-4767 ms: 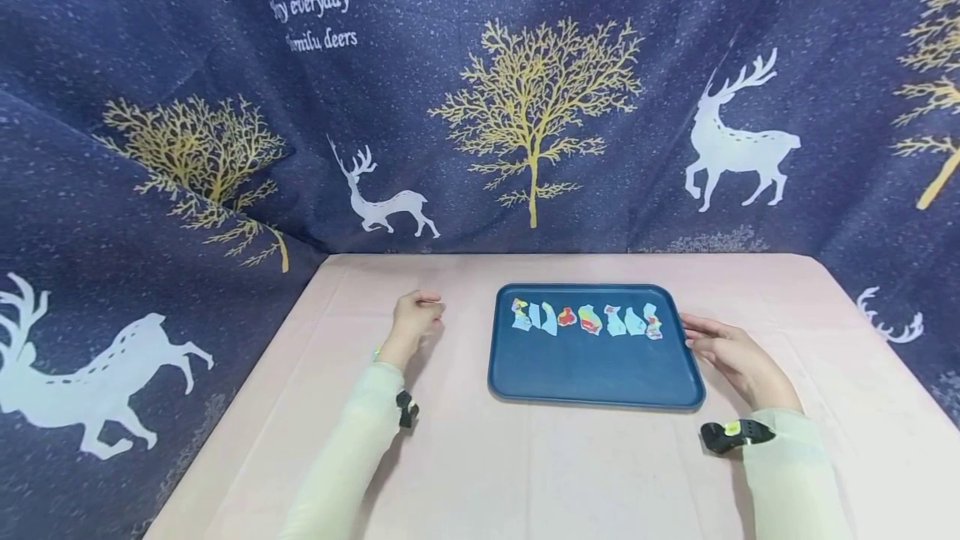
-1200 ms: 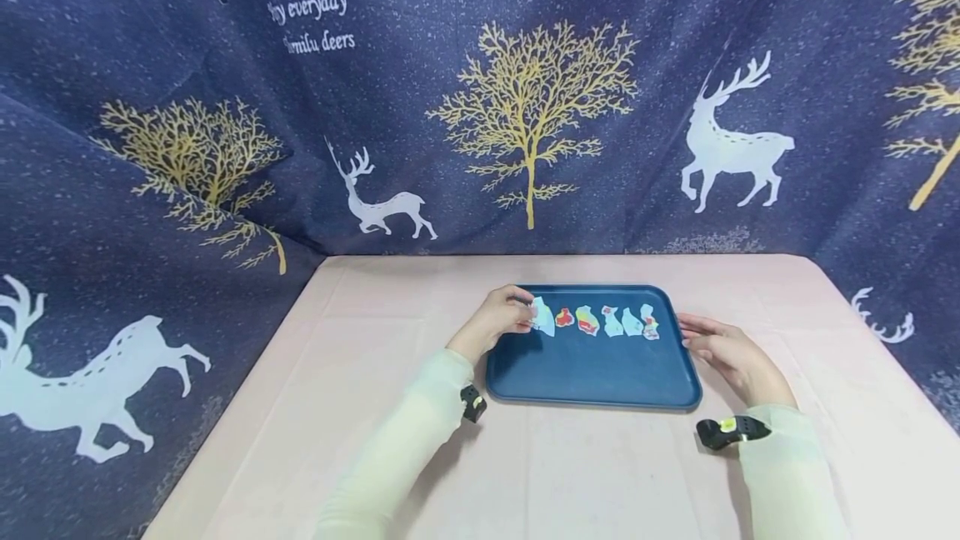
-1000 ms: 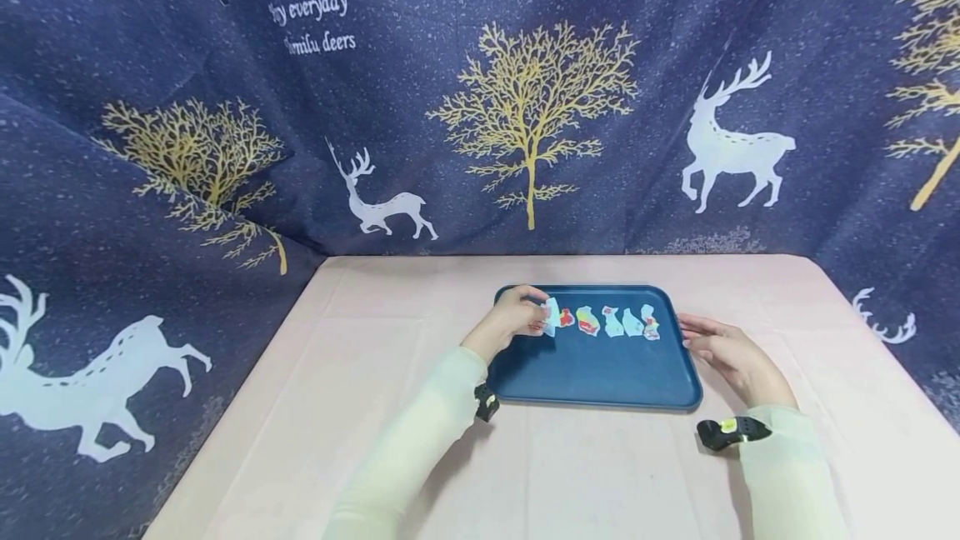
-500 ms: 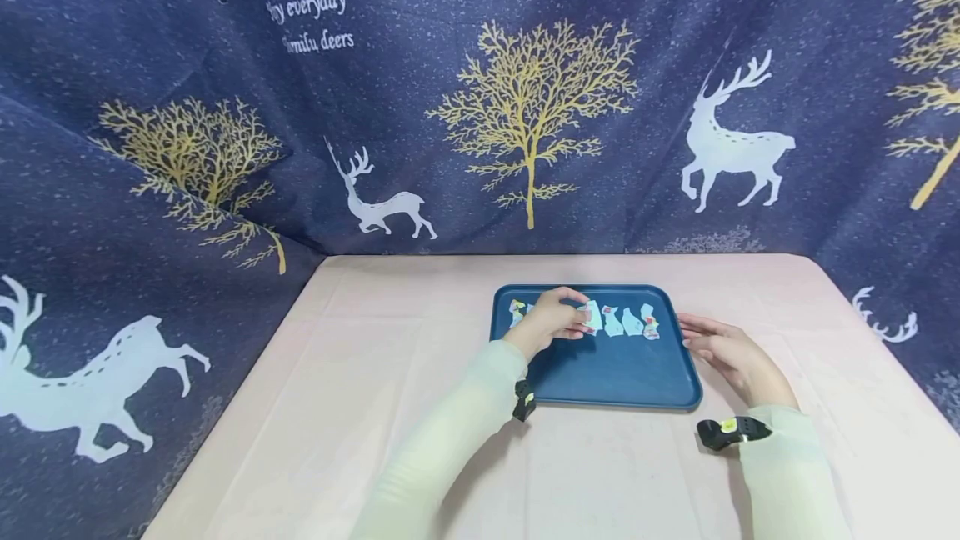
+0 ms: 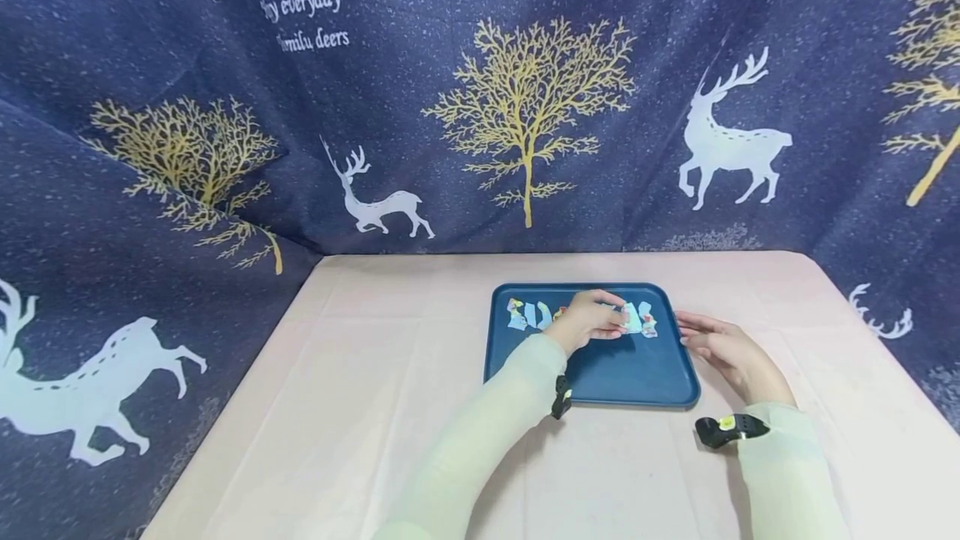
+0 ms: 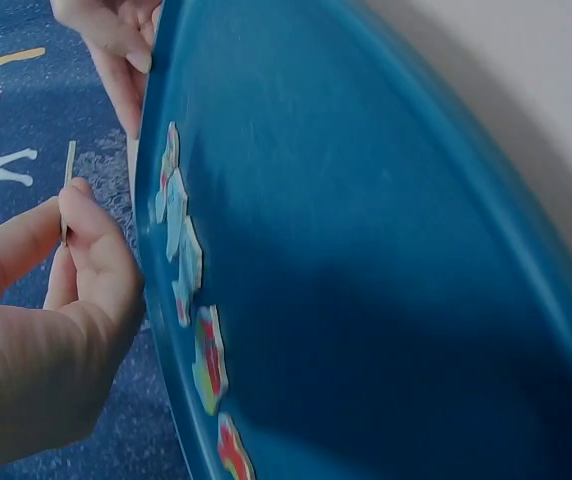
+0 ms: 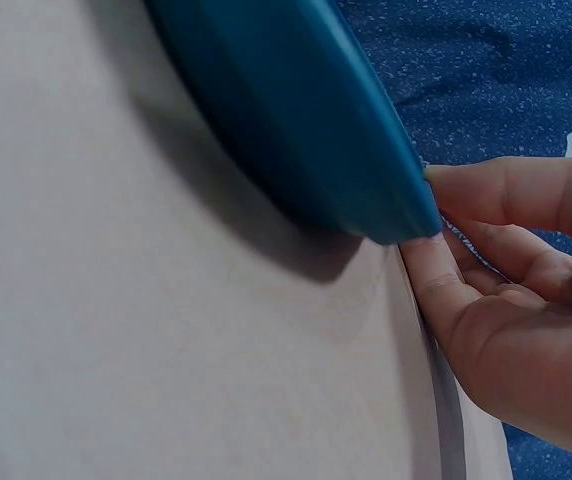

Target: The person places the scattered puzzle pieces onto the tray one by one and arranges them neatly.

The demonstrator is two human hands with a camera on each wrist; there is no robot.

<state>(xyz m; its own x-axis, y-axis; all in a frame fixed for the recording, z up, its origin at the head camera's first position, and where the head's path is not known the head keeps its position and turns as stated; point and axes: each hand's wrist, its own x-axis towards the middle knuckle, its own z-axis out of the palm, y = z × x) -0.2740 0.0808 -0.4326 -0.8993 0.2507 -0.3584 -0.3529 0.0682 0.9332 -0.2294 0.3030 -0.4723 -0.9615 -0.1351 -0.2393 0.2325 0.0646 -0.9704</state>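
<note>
My left hand [image 5: 591, 319] hovers over the upper part of a dark blue tray [image 5: 615, 369]. Thumb and fingertips pinch a thin flat puzzle piece [image 6: 70, 165], seen nearly edge-on in the left wrist view; the head view shows a pale face. Below it, several irregular puzzle pieces lie in a row on the tray, among them a yellow-and-red one [image 6: 209, 360] and a red one [image 6: 233, 447]. The hand covers the middle of that row in the head view. My right hand [image 5: 731, 352] touches the tray's right rim with fairly straight fingers and thumb.
A pale pink cloth [image 5: 360, 373] covers the table around the tray. Behind stands a dark blue curtain [image 5: 465, 173] with white deer and golden trees. A black wrist device [image 5: 731, 430] sits on each sleeve.
My left hand has come from the table at left onto the tray and moved rightward along the row, piece in its fingers. Leftmost pieces show again. My right hand stays at the rim.
</note>
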